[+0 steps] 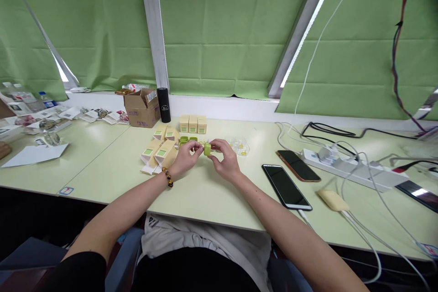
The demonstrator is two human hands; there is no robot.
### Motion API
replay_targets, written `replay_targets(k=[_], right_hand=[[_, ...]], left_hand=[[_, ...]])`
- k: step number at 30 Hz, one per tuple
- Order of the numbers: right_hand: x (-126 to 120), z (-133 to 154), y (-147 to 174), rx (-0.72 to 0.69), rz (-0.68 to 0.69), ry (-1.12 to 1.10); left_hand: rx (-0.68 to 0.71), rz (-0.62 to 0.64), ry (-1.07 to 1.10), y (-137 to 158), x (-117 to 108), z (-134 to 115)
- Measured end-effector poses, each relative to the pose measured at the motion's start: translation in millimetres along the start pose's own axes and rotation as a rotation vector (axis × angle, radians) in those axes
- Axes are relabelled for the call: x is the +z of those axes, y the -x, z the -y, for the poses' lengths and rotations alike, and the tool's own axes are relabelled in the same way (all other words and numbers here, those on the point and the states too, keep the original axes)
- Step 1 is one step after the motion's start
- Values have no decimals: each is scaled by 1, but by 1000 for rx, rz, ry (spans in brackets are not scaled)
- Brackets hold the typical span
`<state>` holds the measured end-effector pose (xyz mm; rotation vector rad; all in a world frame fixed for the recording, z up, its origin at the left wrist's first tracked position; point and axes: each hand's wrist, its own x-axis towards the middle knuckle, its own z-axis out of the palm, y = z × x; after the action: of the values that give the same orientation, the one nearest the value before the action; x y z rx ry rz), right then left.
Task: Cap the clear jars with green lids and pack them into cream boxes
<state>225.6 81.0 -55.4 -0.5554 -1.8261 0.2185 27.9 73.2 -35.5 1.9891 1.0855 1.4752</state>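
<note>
A small green cube-shaped case (207,149) is between the thumb and fingers of my right hand (226,160), held just above the table. My left hand (185,159), with a beaded bracelet at the wrist, is pinched close to the left side of the case. Whatever its fingertips hold is too small to make out. Behind my left hand lie more green cases (188,139), partly covered. To the left are several open cream cartons (165,151) with green windows. Past my right hand sits a clear plastic tray (242,147) with small yellow bits in its cups.
Three closed cream cartons (193,124) stand at the back, near a cardboard box (142,108) and a black cylinder (164,105). Phones (286,187), a power strip (352,171) and cables lie right. At far left are bottles (47,100), papers (36,155) and part of another person's hand (4,149).
</note>
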Motion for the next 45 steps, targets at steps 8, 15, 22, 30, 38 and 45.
replay_targets(k=[8,15,22,30,38,45], right_hand=[[0,1,-1,-2,-4,-6],[0,0,-1,3,-1,-6],[-1,1,-1,4,-8,-7],[-1,0,-1,9,-10,-7],[-2,2,-3,11,-14,-6],[-4,1,-4,28,-27,-4]], left_hand=[[-6,-12,-1,0,0,-1],[-1,-17,-5,0,0,-1],[-3,-20,0,0,-1,-2],[-17,-26,36,0,0,-2],[-15,-35,46,0,-1,-1],[-56,-60,42,-2,-4,1]])
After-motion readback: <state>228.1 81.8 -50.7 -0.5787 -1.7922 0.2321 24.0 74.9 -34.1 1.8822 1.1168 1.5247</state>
